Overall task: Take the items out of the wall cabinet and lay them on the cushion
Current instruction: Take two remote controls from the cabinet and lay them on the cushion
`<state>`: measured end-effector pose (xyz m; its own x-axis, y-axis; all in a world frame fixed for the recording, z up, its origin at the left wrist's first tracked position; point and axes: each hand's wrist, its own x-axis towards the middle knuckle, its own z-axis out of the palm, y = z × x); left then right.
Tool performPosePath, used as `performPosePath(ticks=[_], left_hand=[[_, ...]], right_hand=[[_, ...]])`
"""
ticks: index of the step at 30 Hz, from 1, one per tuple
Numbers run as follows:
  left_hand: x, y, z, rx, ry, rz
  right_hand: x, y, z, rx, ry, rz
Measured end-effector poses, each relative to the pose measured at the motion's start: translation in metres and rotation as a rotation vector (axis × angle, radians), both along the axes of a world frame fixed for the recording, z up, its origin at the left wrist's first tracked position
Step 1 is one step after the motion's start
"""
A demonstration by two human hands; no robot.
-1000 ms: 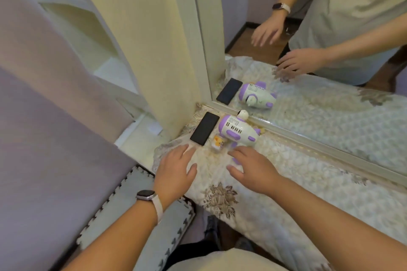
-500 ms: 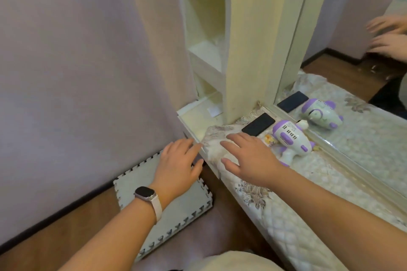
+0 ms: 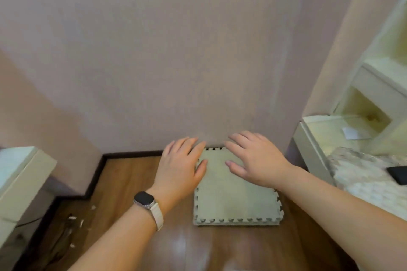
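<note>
My left hand [image 3: 181, 168] and my right hand [image 3: 253, 160] hover side by side, palms down, fingers spread, holding nothing. Both are above the far end of a pale green foam puzzle mat [image 3: 235, 200] lying on the wooden floor by the wall. At the right edge a quilted cushion [image 3: 356, 171] covers a ledge, with a black phone [image 3: 398, 174] lying on it. The cream cabinet shelves [image 3: 374, 86] stand behind the cushion at the right. A slip of white paper [image 3: 352, 133] lies on the lowest shelf. The purple toy is out of view.
A mauve wall [image 3: 176, 50] fills the view ahead, with a dark skirting board [image 3: 132, 153] at its foot. A cream piece of furniture [image 3: 19, 174] juts in at the left. Small scraps [image 3: 74, 219] lie on the wooden floor [image 3: 132, 182] at lower left.
The view has swung left, away from the mirror and cushion toward the wall and floor. Both hands have left the cushion and now hang over the foam mat, still holding nothing.
</note>
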<state>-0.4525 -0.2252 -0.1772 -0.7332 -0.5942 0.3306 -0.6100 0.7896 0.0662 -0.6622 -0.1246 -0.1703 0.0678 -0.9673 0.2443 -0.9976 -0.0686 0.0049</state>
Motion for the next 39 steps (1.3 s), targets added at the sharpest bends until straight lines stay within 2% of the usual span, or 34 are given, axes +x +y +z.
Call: performPosePath(ticks=[8,15,21,29,39], left_hand=[[0.173,-0.050,0.000,-0.014,0.081,0.238],[0.277,-0.059,0.015,-0.013,0.115,0.450],[0.338,-0.062,0.032,-0.049,0.138,0.616],[0.407,-0.097,0.046,-0.129,0.075,0.842],[0.453,-0.208,0.081,-0.166,-0.039,0.993]], right_hand=[[0.152,-0.102,0.017,-0.054,0.050,0.284],[0.251,-0.158,0.031,-0.067,0.089,0.480],[0.315,-0.205,0.046,-0.130,0.087,0.661],[0.398,-0.295,0.051,-0.164,0.028,0.867],[0.464,-0.438,0.076,-0.175,-0.032,1.032]])
